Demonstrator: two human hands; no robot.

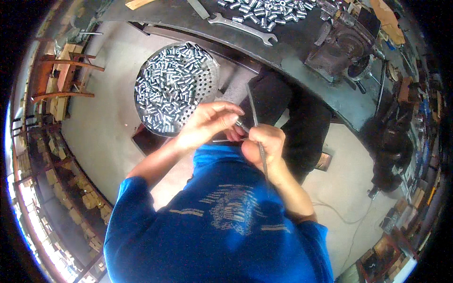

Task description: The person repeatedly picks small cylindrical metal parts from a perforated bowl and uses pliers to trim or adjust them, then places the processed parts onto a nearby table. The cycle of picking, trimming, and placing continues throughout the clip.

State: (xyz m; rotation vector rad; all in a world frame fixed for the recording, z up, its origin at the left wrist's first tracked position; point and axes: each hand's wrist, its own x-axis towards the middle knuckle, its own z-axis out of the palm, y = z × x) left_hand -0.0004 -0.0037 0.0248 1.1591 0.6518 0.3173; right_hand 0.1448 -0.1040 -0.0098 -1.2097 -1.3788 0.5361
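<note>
My left hand [212,120] is closed, thumb and fingers pinching a small shiny metal sleeve [242,125] in front of my waist. Close beside it, my right hand [268,143] is wrapped round a long thin grey metal rod [254,107], which looks like a slim file. The rod stands out above and below the fist, its upper end toward the bench. Whether it touches the sleeve I cannot tell. Left of my hands, a round perforated metal tray [205,84] carries many loose metal sleeves [165,89]; its lower right side lies near my left wrist.
A dark workbench [302,66] crosses the top. On it lie an open-ended wrench [243,29], a heap of metal sleeves [264,10] and a dark vise [337,45]. A wooden stool [66,78] is at far left, and a cable [351,221] runs over the floor at right.
</note>
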